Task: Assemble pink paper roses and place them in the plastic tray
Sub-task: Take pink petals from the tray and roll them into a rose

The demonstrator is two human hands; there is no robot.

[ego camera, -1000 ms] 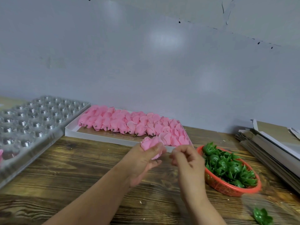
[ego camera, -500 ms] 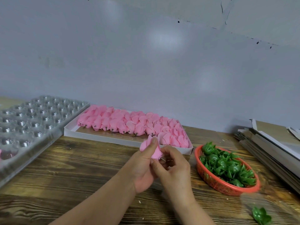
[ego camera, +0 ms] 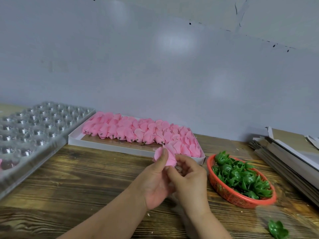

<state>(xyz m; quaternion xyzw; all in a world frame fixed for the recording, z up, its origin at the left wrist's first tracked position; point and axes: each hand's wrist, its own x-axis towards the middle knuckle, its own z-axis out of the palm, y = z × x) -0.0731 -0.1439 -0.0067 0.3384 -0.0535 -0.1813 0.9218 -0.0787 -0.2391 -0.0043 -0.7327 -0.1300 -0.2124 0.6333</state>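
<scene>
Left hand [ego camera: 155, 183] grip clamped on pink paper rose [ego camera: 166, 155]; right hand [ego camera: 189, 178] fingers pinch its stem, above wooden desk [ego camera: 77, 183].

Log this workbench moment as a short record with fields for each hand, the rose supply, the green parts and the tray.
left hand: grips pink rose
right hand: pinches at the rose's base
rose supply: white box of pink heads, behind the hands
green parts: red basket, right; one loose green piece near the front edge
plastic tray: left, most visible cups empty
</scene>
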